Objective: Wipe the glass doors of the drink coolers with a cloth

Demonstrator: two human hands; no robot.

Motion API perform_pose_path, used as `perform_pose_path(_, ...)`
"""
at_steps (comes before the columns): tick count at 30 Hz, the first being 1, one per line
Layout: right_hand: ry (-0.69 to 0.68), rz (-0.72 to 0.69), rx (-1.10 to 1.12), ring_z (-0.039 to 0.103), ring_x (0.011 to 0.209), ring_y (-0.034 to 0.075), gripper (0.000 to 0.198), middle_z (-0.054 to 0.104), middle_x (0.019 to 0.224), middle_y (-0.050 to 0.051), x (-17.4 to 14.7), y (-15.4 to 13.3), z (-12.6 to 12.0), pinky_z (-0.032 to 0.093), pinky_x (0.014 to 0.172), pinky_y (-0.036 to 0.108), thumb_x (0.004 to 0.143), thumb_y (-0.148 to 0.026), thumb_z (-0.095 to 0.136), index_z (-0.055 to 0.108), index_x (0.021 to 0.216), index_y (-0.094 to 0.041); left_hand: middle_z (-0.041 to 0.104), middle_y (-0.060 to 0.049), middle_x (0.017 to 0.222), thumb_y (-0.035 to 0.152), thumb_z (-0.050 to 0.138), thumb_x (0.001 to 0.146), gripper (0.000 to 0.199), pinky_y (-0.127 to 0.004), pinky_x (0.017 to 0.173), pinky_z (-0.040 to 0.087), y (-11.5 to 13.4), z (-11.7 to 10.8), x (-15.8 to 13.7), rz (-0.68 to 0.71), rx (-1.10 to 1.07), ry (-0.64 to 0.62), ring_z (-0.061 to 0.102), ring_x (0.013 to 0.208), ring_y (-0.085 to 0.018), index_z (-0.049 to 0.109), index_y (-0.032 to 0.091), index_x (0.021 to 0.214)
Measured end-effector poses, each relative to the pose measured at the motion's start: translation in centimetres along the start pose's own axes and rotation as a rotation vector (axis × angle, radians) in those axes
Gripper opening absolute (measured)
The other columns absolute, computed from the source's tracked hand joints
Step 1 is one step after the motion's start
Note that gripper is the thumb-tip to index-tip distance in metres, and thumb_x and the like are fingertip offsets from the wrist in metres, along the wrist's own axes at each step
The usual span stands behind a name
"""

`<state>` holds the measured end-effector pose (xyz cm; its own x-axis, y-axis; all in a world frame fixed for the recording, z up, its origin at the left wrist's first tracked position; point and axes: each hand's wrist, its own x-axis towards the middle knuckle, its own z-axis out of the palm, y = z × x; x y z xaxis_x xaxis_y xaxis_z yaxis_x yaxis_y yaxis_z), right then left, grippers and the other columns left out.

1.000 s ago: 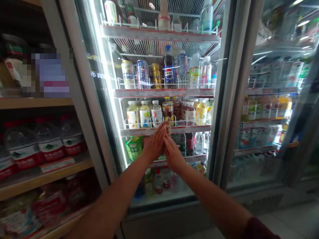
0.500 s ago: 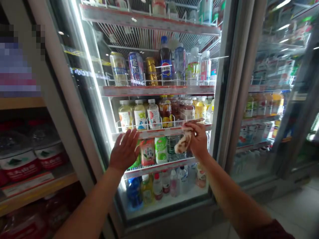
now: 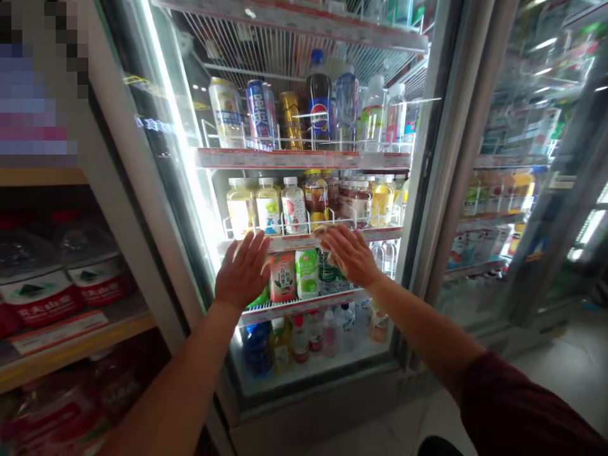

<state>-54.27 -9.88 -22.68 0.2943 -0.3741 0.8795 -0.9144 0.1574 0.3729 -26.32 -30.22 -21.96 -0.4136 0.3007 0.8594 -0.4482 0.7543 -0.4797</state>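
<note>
My left hand [image 3: 242,269] is spread with its palm toward the glass door [image 3: 161,209] of a lit drinks fridge and appears to rest on the pane. To its right, my right hand [image 3: 354,256] presses a pale, brown-patched cloth [image 3: 321,232] against the glass. Its fingers lie over most of the cloth, so only the edges show. Behind the two hands are a shelf edge [image 3: 289,242], a red drink pack [image 3: 282,277] and a green-and-white one [image 3: 307,273].
Wire shelves behind the glass hold cans, a cola bottle [image 3: 319,104] and juice bottles [image 3: 294,206]. On the left, a shelf [image 3: 80,348] carries large red-labelled bottles [image 3: 38,297]. Another glass-fronted fridge [image 3: 494,215] stands on the right above a tiled floor [image 3: 560,367].
My right hand has moved left with the cloth, closer to my left hand, and its fingers now lie flatter over it. My left hand has barely moved. The view has tipped slightly downward.
</note>
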Motion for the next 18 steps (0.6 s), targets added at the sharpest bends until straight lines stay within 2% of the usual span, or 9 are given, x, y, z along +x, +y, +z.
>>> perform_pose_path(3, 0.273, 0.364, -0.075, 0.031, 0.167, 0.03, 0.068, 0.046, 0.173, 0.011, 0.2, 1.9, 0.2, 0.037, 0.133, 0.061, 0.113, -0.027, 0.038, 0.014, 0.177, -0.029, 0.04, -0.015, 0.17, 0.028, 0.057, 0.105, 0.084, -0.05, 0.139, 0.022, 0.1, 0.0, 0.0, -0.011, -0.006, -0.022, 0.028, 0.165, -0.028, 0.013, 0.018, 0.176)
perform_pose_path(5, 0.372, 0.523, -0.106, 0.02, 0.171, 0.032, 0.072, 0.031, 0.179, 0.015, 0.6, -0.3, 1.1, 0.035, 0.132, 0.066, 0.113, -0.028, 0.034, 0.002, 0.177, -0.024, 0.039, -0.014, 0.171, 0.028, 0.055, 0.106, 0.083, -0.05, 0.139, 0.022, 0.1, 0.0, 0.0, -0.011, -0.008, -0.031, 0.03, 0.165, -0.029, 0.013, 0.018, 0.176)
perform_pose_path(6, 0.353, 0.528, -0.1, 0.013, 0.172, 0.033, 0.076, 0.025, 0.181, 0.016, 0.8, -2.4, 1.8, 0.034, 0.133, 0.066, 0.112, -0.03, 0.036, -0.003, 0.177, -0.021, 0.038, -0.014, 0.171, 0.028, 0.055, 0.106, 0.082, -0.05, 0.139, 0.022, 0.1, 0.0, 0.0, -0.01, -0.01, -0.033, 0.03, 0.165, -0.029, 0.013, 0.018, 0.176)
perform_pose_path(8, 0.12, 0.344, -0.054, 0.006, 0.173, 0.032, 0.086, 0.023, 0.182, 0.016, 0.6, -7.7, 3.0, 0.031, 0.135, 0.059, 0.11, -0.04, 0.045, -0.004, 0.177, -0.017, 0.038, -0.015, 0.171, 0.028, 0.055, 0.106, 0.082, -0.05, 0.139, 0.021, 0.0, 0.1, -0.1, -0.01, -0.017, -0.027, 0.029, 0.165, -0.029, 0.013, 0.018, 0.176)
perform_pose_path(10, -0.078, 0.067, 0.02, 0.011, 0.173, 0.028, 0.081, 0.032, 0.18, 0.01, -0.2, -11.8, 3.6, 0.027, 0.138, 0.05, 0.107, -0.039, 0.051, 0.013, 0.177, -0.02, 0.039, -0.015, 0.171, 0.03, 0.056, 0.106, 0.083, -0.05, 0.139, 0.02, -0.2, 0.2, -0.1, -0.004, -0.033, -0.017, 0.029, 0.165, -0.029, 0.014, 0.018, 0.176)
perform_pose_path(11, -0.146, -0.046, 0.055, 0.016, 0.172, 0.025, 0.076, 0.037, 0.179, 0.006, -0.7, -12.6, 3.5, 0.025, 0.139, 0.045, 0.106, -0.035, 0.053, 0.022, 0.175, -0.022, 0.039, -0.016, 0.171, 0.03, 0.056, 0.105, 0.083, -0.05, 0.139, 0.019, -0.2, 0.2, -0.2, -0.006, -0.041, -0.017, 0.029, 0.165, -0.029, 0.014, 0.018, 0.176)
perform_pose_path(13, -0.196, -0.171, 0.107, 0.026, 0.169, 0.02, 0.068, 0.048, 0.173, 0.002, -2.1, -11.1, 2.9, 0.022, 0.139, 0.04, 0.105, -0.024, 0.053, 0.037, 0.171, -0.026, 0.039, -0.015, 0.17, 0.03, 0.056, 0.105, 0.084, -0.05, 0.139, 0.019, -0.3, 0.3, -0.2, -0.009, -0.047, -0.024, 0.031, 0.164, -0.03, 0.014, 0.019, 0.176)
perform_pose_path(15, -0.131, -0.121, 0.112, 0.036, 0.165, 0.019, 0.064, 0.057, 0.166, 0.002, -3.5, -6.1, 1.7, 0.025, 0.138, 0.042, 0.105, -0.018, 0.053, 0.043, 0.167, -0.03, 0.039, -0.015, 0.17, 0.029, 0.057, 0.104, 0.084, -0.05, 0.139, 0.019, -0.4, 0.2, -0.1, -0.007, -0.028, -0.022, 0.034, 0.163, -0.03, 0.015, 0.019, 0.176)
perform_pose_path(18, 0.19, 0.261, 0.035, 0.037, 0.164, 0.028, 0.06, 0.055, 0.166, 0.014, -4.0, 2.5, 0.1, 0.035, 0.132, 0.057, 0.109, -0.029, 0.051, 0.041, 0.168, -0.026, 0.039, -0.015, 0.17, 0.028, 0.057, 0.104, 0.083, -0.048, 0.14, 0.018, -0.3, 0.1, 0.0, 0.002, 0.004, -0.005, 0.031, 0.163, -0.03, 0.017, 0.016, 0.175)
